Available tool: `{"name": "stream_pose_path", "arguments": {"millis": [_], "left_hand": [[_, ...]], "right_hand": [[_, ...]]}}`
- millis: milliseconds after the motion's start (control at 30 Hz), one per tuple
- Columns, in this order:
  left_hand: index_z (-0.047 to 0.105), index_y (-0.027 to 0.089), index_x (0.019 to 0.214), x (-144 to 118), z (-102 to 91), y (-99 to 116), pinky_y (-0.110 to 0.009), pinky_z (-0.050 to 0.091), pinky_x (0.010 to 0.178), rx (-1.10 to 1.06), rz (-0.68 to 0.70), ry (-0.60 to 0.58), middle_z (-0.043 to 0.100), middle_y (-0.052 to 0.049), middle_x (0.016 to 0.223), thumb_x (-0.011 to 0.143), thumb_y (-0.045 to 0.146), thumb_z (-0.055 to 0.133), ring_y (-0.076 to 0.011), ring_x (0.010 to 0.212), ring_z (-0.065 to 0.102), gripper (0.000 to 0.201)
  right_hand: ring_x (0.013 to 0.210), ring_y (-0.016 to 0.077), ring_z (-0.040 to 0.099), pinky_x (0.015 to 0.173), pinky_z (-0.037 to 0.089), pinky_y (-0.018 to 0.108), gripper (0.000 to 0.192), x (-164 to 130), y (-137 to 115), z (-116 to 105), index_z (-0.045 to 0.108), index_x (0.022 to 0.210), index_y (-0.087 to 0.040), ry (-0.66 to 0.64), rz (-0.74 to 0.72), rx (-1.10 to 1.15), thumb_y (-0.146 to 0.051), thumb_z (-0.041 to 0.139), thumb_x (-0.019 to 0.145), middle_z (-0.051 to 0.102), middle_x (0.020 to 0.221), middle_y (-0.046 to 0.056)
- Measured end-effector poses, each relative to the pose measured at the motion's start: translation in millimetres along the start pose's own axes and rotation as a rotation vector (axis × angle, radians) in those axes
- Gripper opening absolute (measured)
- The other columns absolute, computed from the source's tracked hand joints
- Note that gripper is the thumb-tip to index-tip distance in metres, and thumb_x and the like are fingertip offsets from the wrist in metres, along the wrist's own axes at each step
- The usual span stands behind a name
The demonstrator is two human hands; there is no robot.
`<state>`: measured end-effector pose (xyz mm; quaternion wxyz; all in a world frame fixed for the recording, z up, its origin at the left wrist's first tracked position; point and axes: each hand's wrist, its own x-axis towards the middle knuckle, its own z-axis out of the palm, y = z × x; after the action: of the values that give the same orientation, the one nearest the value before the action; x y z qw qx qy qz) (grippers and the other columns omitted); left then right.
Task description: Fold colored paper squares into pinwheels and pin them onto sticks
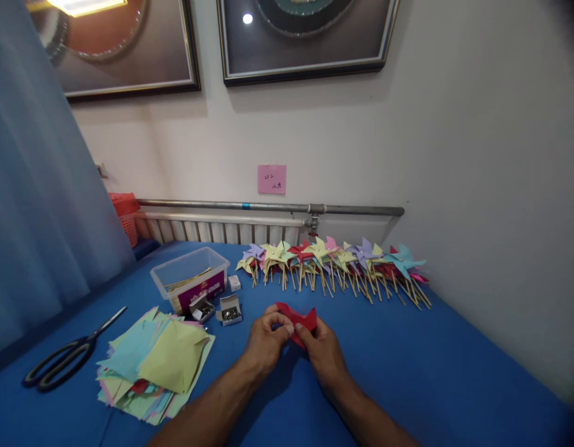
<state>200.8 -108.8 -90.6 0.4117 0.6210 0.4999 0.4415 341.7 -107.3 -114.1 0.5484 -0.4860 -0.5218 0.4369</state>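
Note:
Between my two hands, just above the blue tabletop, is a red paper pinwheel (309, 320) with its points folded in. My left hand (267, 335) pinches its left side with thumb and forefinger. From the right, my right hand (323, 349) grips it, the thumb pressed near the middle. Whether a pin is between the fingertips is too small to tell. Left of my hands stand a small open box of metal pins (230, 315) and another little open box (202, 309). Finished pinwheels (322, 251) on sticks lie in a row beyond.
A clear plastic tub (189, 257) holds wooden sticks. In front of it lies a pile of coloured paper sheets (173, 357), with black-handled scissors (75, 354) to its left. Along the wall run a metal pipe (268, 207) and a radiator. A blue curtain (45, 186) hangs at left.

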Motion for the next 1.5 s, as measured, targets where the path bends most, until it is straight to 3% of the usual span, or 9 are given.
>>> {"name": "stream_pose_path", "arguments": {"millis": [67, 133, 233, 367, 533, 767, 1100, 1267, 1500], "left_hand": [[0.06, 0.015, 0.069, 0.0, 0.2, -1.1, -0.032, 0.05, 0.084, -0.053, 0.025, 0.009, 0.065, -0.009, 0.106, 0.078, 0.018, 0.058, -0.0209, 0.096, 0.062, 0.009], [0.059, 0.016, 0.067, -0.1, -0.8, -0.8, -0.031, 0.048, 0.089, -0.08, 0.054, 0.017, 0.065, -0.009, 0.109, 0.077, 0.015, 0.058, -0.0212, 0.104, 0.061, 0.011], [0.06, 0.017, 0.068, -0.6, -3.8, 2.3, -0.03, 0.045, 0.096, -0.007, 0.071, 0.012, 0.062, -0.008, 0.121, 0.079, 0.013, 0.057, -0.0205, 0.118, 0.056, 0.012], [0.061, 0.017, 0.07, -1.2, -7.5, 6.7, -0.028, 0.045, 0.097, 0.099, 0.084, 0.005, 0.061, -0.008, 0.126, 0.081, 0.013, 0.056, -0.0198, 0.12, 0.055, 0.013], [0.059, 0.016, 0.069, 0.1, -7.9, 3.3, -0.026, 0.048, 0.084, 0.05, 0.097, -0.018, 0.064, -0.006, 0.108, 0.081, 0.018, 0.056, -0.0168, 0.097, 0.061, 0.013], [0.058, 0.016, 0.071, -0.5, -5.1, -3.8, -0.023, 0.042, 0.063, 0.024, 0.035, 0.011, 0.058, 0.0, 0.077, 0.08, 0.023, 0.056, -0.0111, 0.067, 0.051, 0.012], [0.056, 0.018, 0.073, -6.9, -5.9, 7.2, -0.023, 0.037, 0.063, 0.158, 0.059, 0.02, 0.057, 0.002, 0.069, 0.081, 0.021, 0.052, -0.0121, 0.066, 0.05, 0.01], [0.053, 0.018, 0.071, -8.4, -5.9, 6.9, -0.025, 0.038, 0.067, 0.208, 0.151, 0.033, 0.058, 0.0, 0.075, 0.082, 0.02, 0.051, -0.013, 0.07, 0.051, 0.011], [0.052, 0.019, 0.072, -6.9, -6.2, 2.5, -0.026, 0.037, 0.067, 0.188, 0.155, 0.017, 0.057, 0.0, 0.074, 0.082, 0.021, 0.05, -0.0139, 0.07, 0.05, 0.011]], "right_hand": [[0.071, 0.0211, 0.063, 0.067, 0.049, 0.03, 0.032, -1.4, -0.3, 1.6, 0.069, 0.092, -0.017, -0.015, -0.002, 0.007, -0.044, 0.066, 0.075, 0.072, 0.078, 0.004], [0.071, 0.0212, 0.063, 0.068, 0.049, 0.031, 0.033, -2.1, -0.6, 2.1, 0.069, 0.092, -0.017, -0.028, -0.001, 0.02, -0.045, 0.066, 0.075, 0.072, 0.077, 0.003], [0.068, 0.0199, 0.061, 0.066, 0.048, 0.03, 0.032, -2.4, -0.9, 1.8, 0.069, 0.09, -0.017, -0.034, 0.007, 0.014, -0.045, 0.067, 0.075, 0.07, 0.074, 0.003], [0.065, 0.0185, 0.059, 0.063, 0.046, 0.029, 0.033, -3.3, -2.5, 1.6, 0.069, 0.09, -0.017, -0.068, 0.01, 0.024, -0.046, 0.067, 0.075, 0.07, 0.073, 0.002], [0.067, 0.0189, 0.059, 0.063, 0.047, 0.029, 0.035, -4.3, -2.6, 1.1, 0.069, 0.087, -0.017, -0.096, -0.005, 0.052, -0.049, 0.068, 0.075, 0.069, 0.073, 0.003], [0.066, 0.0169, 0.059, 0.065, 0.047, 0.028, 0.029, -4.3, -3.0, 1.8, 0.069, 0.089, -0.017, -0.119, 0.015, 0.142, -0.042, 0.069, 0.074, 0.07, 0.074, 0.002], [0.063, 0.0159, 0.057, 0.061, 0.044, 0.026, 0.026, -4.9, -8.7, 2.5, 0.068, 0.083, -0.018, -0.109, 0.061, 0.129, -0.041, 0.07, 0.071, 0.068, 0.071, 0.0], [0.062, 0.0146, 0.054, 0.06, 0.042, 0.026, 0.027, -4.9, -9.0, 1.9, 0.067, 0.081, -0.017, -0.133, 0.059, 0.159, -0.042, 0.07, 0.071, 0.065, 0.068, 0.0], [0.06, 0.0135, 0.052, 0.059, 0.04, 0.025, 0.028, -4.8, -10.7, 1.4, 0.068, 0.078, -0.017, -0.124, 0.068, 0.185, -0.043, 0.074, 0.069, 0.063, 0.066, -0.001]]}}
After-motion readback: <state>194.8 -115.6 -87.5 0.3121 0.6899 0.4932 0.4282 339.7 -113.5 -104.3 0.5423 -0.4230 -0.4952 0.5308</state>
